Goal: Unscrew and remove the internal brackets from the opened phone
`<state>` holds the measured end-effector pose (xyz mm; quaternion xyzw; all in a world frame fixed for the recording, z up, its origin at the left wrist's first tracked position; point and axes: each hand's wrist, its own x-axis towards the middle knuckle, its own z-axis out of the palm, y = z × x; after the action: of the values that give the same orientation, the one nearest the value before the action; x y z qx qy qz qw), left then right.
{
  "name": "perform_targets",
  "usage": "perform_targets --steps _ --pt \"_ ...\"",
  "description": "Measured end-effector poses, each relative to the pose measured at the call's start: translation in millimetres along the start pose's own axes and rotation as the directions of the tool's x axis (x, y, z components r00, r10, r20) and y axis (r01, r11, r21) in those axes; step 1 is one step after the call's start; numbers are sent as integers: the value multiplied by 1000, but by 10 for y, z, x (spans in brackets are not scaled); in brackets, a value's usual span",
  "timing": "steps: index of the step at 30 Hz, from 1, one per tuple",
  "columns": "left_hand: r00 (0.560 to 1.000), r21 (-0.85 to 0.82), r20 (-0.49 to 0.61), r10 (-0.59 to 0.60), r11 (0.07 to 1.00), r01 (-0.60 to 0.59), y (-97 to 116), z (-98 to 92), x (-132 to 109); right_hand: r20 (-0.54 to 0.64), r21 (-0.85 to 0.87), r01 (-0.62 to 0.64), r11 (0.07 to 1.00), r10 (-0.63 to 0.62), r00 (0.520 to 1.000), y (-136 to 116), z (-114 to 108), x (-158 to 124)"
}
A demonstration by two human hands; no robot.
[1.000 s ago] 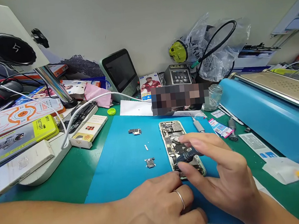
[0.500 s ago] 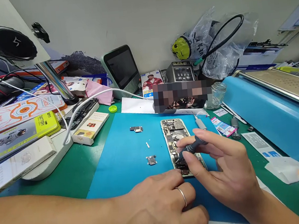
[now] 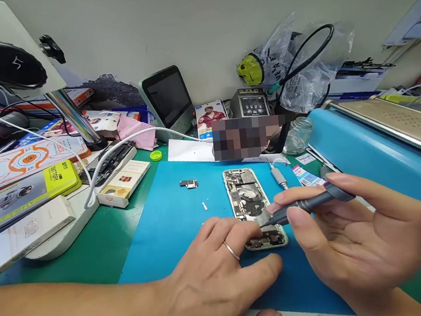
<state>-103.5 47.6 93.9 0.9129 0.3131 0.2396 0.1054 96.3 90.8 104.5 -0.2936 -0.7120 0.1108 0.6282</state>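
Note:
An opened phone (image 3: 245,182) lies on the blue mat (image 3: 157,222), its inner parts bare. My right hand (image 3: 358,228) grips a dark grey screwdriver (image 3: 311,203) between thumb and fingers, tilted, its tip over the phone's lower half. My left hand (image 3: 221,266), with a ring on one finger, rests palm down with fingers apart. One fingertip meets the screwdriver's tip and covers part of the phone. Beside that tip shows a shiny grey patch I cannot identify. Left of the phone lie a small dark-and-silver part (image 3: 188,184) and a tiny light strip (image 3: 204,206).
A grey pen-like tool (image 3: 278,175) lies right of the phone. Behind stand a glass jar (image 3: 299,134) and a screen device (image 3: 169,100). At right is a large blue machine (image 3: 368,167); at left, boxes (image 3: 124,185) and a microscope stand (image 3: 76,119).
My right hand has drawn the screwdriver right and turned it flatter. My left hand has shifted left, a fingertip now at the tool's tip, hiding most of a small board on the mat.

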Motion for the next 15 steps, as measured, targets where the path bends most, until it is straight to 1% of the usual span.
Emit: perform_targets --steps 4,10,15 --pt "998 41 31 -45 998 44 -8 20 -14 -30 -8 -27 1000 26 999 -35 -29 17" --pt "990 36 104 -97 995 94 5 36 -31 32 -6 -13 1000 13 999 -29 -35 37" --pt "981 73 160 -113 992 102 31 -8 -4 25 -7 -9 1000 9 1000 -25 -23 42"
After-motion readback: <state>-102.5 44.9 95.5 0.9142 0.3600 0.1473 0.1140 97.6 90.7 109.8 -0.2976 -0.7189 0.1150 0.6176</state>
